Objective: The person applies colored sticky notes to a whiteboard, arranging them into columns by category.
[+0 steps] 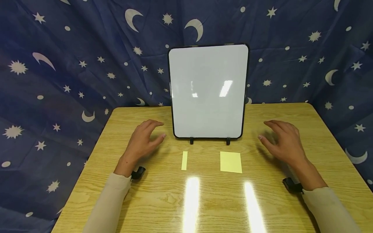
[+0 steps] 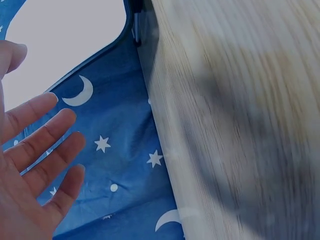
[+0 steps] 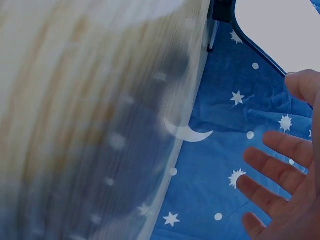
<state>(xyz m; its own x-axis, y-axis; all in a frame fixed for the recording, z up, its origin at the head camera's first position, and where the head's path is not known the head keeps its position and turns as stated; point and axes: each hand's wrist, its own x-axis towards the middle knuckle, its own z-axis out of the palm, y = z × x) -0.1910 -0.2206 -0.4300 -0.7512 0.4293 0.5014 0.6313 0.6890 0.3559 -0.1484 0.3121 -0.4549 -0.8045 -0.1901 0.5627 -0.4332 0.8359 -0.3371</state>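
A whiteboard [image 1: 208, 110] with a black frame stands upright at the back of the wooden table. In front of it lie a narrow yellow paper strip [image 1: 184, 160] and, to the right, a square yellow sticky note [image 1: 231, 162]. My left hand [image 1: 142, 140] is held left of the strip, fingers loosely bent and holding nothing; the left wrist view shows its palm and spread fingers [image 2: 55, 160]. To the right of the note, my right hand [image 1: 284, 142] hovers in a similar pose, also holding nothing, its fingers [image 3: 272, 170] apart in the right wrist view.
Two small black feet of a stand [image 1: 191, 140] support the board's lower edge. A dark blue curtain [image 1: 73, 81] with moons and stars hangs behind and beside the table [image 1: 157, 200]. Bright light reflections lie on the tabletop near the front.
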